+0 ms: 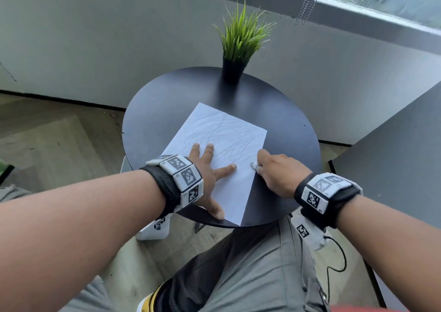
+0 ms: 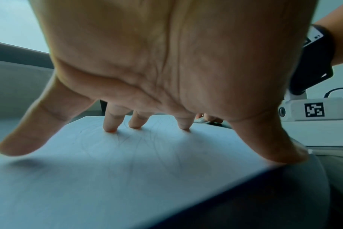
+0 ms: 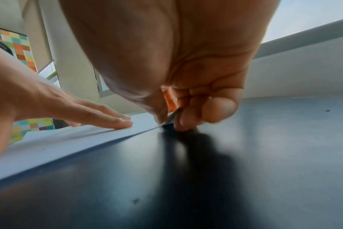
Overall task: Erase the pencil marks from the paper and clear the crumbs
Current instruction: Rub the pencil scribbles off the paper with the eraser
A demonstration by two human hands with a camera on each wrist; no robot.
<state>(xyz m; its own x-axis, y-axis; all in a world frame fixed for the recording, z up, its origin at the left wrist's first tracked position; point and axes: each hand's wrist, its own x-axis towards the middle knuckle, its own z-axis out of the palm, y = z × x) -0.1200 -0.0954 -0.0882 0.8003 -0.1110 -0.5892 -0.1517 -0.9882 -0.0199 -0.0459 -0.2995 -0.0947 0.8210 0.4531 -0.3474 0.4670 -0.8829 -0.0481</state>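
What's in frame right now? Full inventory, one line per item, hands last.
paper: 1, white, pencil scribbles across it, lying flat on the table's near half
eraser: 1, whitish, mostly hidden, at the paper's right edge in the right hand
table: 1, round, black, in front of the person
potted plant: 1, green grass-like blades in a black pot, at the table's far edge
bead cord: 1, metal, hanging by the window, upper right
wrist bands: 2, black with white tag blocks, one per wrist
left hand: 1, fingers spread flat, pressing on the paper's near left part
right hand: 1, fingers curled, pinching the eraser at the paper's right edge
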